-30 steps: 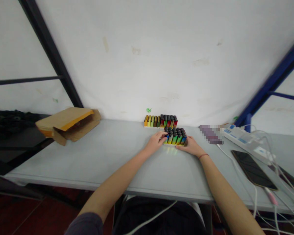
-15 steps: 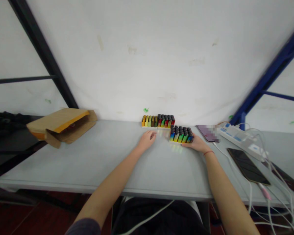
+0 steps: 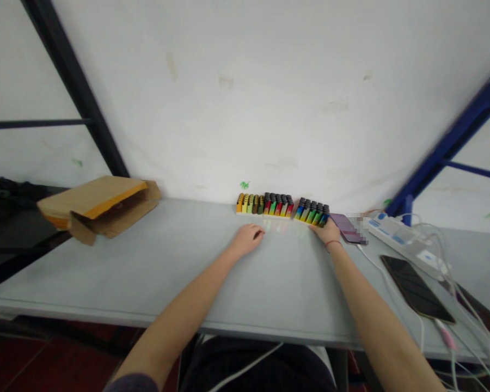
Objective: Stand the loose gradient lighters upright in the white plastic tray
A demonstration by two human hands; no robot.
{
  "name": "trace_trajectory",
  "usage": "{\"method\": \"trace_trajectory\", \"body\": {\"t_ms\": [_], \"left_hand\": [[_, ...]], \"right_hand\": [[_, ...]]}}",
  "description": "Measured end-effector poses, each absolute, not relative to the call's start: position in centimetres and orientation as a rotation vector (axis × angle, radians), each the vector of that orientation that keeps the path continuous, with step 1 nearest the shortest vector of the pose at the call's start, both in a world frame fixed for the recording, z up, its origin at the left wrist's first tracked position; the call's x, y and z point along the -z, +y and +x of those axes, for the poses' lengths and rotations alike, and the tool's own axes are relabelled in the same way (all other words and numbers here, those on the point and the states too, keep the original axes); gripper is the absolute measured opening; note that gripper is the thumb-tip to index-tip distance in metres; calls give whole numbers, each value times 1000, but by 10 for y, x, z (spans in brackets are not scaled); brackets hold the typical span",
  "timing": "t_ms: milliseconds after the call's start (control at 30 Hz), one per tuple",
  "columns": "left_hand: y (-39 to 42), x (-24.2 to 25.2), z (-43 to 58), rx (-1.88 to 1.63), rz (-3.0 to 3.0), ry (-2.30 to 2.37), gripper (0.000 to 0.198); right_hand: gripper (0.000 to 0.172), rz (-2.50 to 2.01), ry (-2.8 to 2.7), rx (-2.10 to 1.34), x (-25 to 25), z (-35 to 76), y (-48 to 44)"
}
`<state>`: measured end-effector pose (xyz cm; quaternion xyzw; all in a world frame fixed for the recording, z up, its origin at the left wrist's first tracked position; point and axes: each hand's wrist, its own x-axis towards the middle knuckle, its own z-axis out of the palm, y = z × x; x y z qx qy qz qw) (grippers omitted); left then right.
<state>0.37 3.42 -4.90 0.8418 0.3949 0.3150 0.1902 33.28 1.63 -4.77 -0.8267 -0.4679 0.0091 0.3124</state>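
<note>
A block of coloured lighters with black caps point(image 3: 311, 212) stands at the back of the grey table point(image 3: 147, 267), by the white wall. My right hand point(image 3: 327, 232) grips its near right side. To its left stands another row of lighters point(image 3: 265, 204), yellow to red. My left hand point(image 3: 247, 239) rests on the table in front of that row, fingers loosely curled, holding nothing.
A torn cardboard box point(image 3: 96, 206) lies at the table's left rear. On the right are a purple phone point(image 3: 347, 227), a white power strip point(image 3: 404, 239), a dark phone point(image 3: 416, 288) and several cables. Black and blue frame bars stand at both sides.
My right hand has slid the lighter block back and to the right, up against the wall beside the other row. My left hand let go of it and stayed on the table.
</note>
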Motion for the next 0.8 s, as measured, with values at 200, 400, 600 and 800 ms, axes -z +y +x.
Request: {"method": "trace_trajectory", "body": {"t_ms": [200,400,600,800], "left_hand": [[33,50,5,-903,2334,1093,18],[34,51,5,-825,2429,1127,21],[33,48,4,-724,2525,1166,23],[20,41,6,-601,2515,1401,33]], "right_hand": [[41,-2120,-1287,-71,50,339,36],[48,-2137,-1232,-141,50,339,44],[55,-2160,-1086,-71,52,324,41],[68,-2064,-1194,97,63,289,13]]}}
